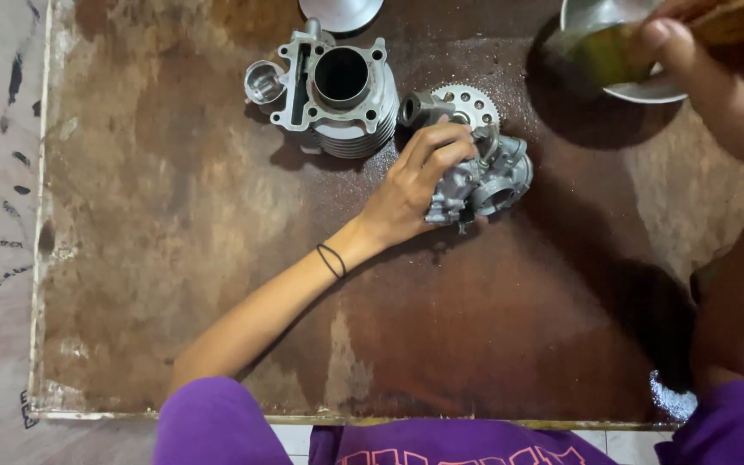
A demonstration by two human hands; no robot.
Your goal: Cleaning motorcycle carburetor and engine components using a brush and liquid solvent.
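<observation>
Gripping grey metal carburetor [484, 176] at tabletop [174, 258] centre: left hand [415, 185] curled over its left side, fingers wrapped on body. Carburetor long axis runs near-left to far-right, bore facing right. Right hand [716, 69] far right, well apart, pinched on wooden brush handle [734, 21] over metal bowl [613, 52]. Finned cylinder block [337, 90] just far-left of left hand; sprocket [467, 103] behind carburetor. Left hand nearer.

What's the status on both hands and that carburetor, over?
Left hand gripping grey carburetor on brown board. Right hand holds brush at metal bowl. Finned cylinder sits apart; sprocket behind carburetor.
</observation>
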